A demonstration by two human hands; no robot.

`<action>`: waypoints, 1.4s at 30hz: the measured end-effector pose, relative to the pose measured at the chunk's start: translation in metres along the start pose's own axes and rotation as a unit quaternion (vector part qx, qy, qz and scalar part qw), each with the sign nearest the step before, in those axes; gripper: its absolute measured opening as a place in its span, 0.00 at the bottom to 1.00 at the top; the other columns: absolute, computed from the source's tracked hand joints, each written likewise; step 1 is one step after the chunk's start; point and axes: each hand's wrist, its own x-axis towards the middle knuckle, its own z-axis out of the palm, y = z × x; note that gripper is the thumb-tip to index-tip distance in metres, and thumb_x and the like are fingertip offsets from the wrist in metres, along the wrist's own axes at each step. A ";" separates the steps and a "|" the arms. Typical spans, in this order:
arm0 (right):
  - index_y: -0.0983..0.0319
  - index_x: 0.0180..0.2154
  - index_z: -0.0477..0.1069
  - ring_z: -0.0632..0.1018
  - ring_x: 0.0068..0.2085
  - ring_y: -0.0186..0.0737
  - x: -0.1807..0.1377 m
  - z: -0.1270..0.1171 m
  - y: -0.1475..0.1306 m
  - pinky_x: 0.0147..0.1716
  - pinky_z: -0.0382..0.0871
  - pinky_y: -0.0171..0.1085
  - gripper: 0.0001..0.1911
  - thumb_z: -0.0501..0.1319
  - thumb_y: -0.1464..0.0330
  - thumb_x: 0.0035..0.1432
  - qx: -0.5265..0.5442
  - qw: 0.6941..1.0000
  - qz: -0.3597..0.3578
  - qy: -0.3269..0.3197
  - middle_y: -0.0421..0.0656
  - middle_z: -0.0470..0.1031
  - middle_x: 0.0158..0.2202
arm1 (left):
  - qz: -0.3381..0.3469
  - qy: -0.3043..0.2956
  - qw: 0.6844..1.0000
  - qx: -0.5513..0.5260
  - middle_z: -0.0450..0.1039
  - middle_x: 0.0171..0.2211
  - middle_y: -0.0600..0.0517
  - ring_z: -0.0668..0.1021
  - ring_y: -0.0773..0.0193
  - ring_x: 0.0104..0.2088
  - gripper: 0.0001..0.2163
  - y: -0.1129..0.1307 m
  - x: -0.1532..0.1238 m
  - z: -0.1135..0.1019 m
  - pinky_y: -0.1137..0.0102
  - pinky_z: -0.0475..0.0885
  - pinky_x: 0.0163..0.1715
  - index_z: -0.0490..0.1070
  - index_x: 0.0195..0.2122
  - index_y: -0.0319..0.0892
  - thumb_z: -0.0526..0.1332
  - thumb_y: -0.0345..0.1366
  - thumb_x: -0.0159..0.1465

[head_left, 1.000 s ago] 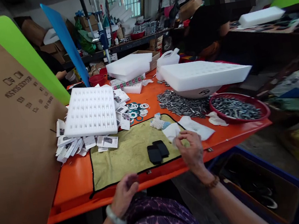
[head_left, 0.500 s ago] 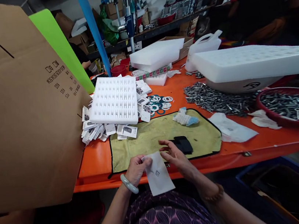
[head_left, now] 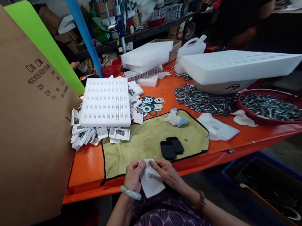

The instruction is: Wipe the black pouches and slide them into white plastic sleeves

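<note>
Right hand [head_left: 167,172]: a second ago it reached out to the pile of white bags [head_left: 217,128]. It is now drawn back to the counter's [head_left: 88,166] near edge, thumb beside the left hand's thumb.
Left hand [head_left: 134,175]: it was curled low and holding nothing. It has risen and now pinches one upper corner of the white bag [head_left: 151,184].
White bag: half a second ago it hung flat from the left hand, with the right hand spread above it. Now both hands grip its top edge and it sits bunched between them.
Black pieces [head_left: 172,147]: they were just at the right fingertips and now lie clear beyond that hand.
</note>
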 end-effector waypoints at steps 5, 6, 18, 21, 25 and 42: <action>0.61 0.22 0.64 0.60 0.23 0.32 -0.001 -0.002 0.006 0.21 0.53 0.32 0.26 0.58 0.45 0.53 0.064 0.997 0.045 -0.027 0.37 0.60 0.20 | -0.102 -0.063 0.988 -0.099 0.71 0.20 0.54 0.72 0.70 0.20 0.19 0.006 -0.002 0.002 0.73 0.67 0.24 0.70 0.27 0.37 0.74 0.45 0.46; 0.61 0.22 0.64 0.60 0.22 0.31 -0.001 -0.002 0.006 0.20 0.53 0.32 0.25 0.59 0.46 0.52 0.089 0.994 0.060 -0.031 0.37 0.61 0.20 | -0.098 -0.076 0.987 -0.104 0.71 0.20 0.55 0.72 0.70 0.20 0.18 0.009 -0.004 0.001 0.74 0.68 0.24 0.69 0.26 0.38 0.74 0.44 0.46; 0.61 0.23 0.60 0.63 0.21 0.28 -0.012 0.002 -0.024 0.22 0.58 0.29 0.25 0.72 0.53 0.40 0.396 0.898 0.158 -0.112 0.34 0.62 0.19 | -0.119 -0.239 0.964 0.010 0.65 0.17 0.59 0.64 0.77 0.12 0.16 0.041 -0.019 -0.021 0.79 0.55 0.11 0.64 0.27 0.40 0.69 0.44 0.53; 0.61 0.24 0.60 0.59 0.17 0.25 -0.011 -0.005 -0.018 0.17 0.51 0.28 0.23 0.69 0.53 0.46 0.364 0.904 0.134 -0.179 0.33 0.62 0.18 | -0.098 -0.236 0.966 0.036 0.63 0.16 0.60 0.60 0.77 0.12 0.19 0.048 -0.019 -0.017 0.79 0.53 0.12 0.64 0.27 0.41 0.70 0.48 0.51; 0.63 0.32 0.67 0.63 0.20 0.26 -0.001 -0.032 -0.010 0.20 0.55 0.28 0.19 0.66 0.54 0.52 0.184 0.951 0.064 -0.238 0.35 0.66 0.22 | 0.011 -0.198 0.934 0.298 0.66 0.21 0.57 0.66 0.72 0.19 0.14 0.056 -0.013 -0.014 0.75 0.61 0.21 0.69 0.28 0.39 0.66 0.45 0.54; 0.62 0.44 0.71 0.69 0.44 0.51 0.082 -0.132 0.015 0.43 0.61 0.44 0.22 0.67 0.66 0.46 -0.588 0.793 -0.098 -0.123 0.50 0.70 0.42 | 0.244 -0.156 0.747 0.599 0.75 0.32 0.50 0.75 0.62 0.35 0.05 0.028 0.018 -0.029 0.70 0.67 0.39 0.72 0.32 0.41 0.57 0.30 0.62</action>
